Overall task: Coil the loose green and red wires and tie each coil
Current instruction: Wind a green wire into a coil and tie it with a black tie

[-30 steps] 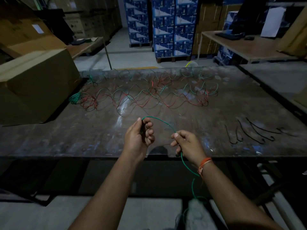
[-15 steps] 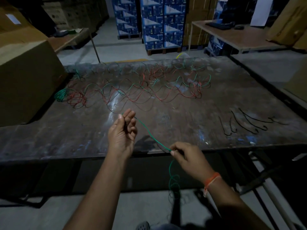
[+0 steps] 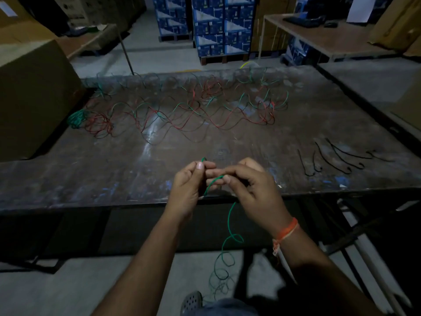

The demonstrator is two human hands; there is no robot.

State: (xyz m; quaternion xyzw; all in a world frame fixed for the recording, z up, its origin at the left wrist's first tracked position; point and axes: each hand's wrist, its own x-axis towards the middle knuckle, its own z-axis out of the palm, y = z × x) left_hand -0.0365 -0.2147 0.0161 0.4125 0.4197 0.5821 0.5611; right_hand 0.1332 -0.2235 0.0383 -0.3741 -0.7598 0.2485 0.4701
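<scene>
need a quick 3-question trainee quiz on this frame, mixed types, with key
1. True or false: both hands grip the same green wire.
2. Where does the wire's free length go? A) across the table to the cardboard box B) down past the table edge in loops toward the floor C) around the right wrist
3. Fill in: the short black ties lie on the table to the person's ____.

Key: 1 true: left hand pinches the end, right hand holds it further along. 2 B. 3 right.

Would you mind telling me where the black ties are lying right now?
In the head view, the black ties lie on the table's right side near its front edge, right of the hands and apart from the tangled wires.
</scene>
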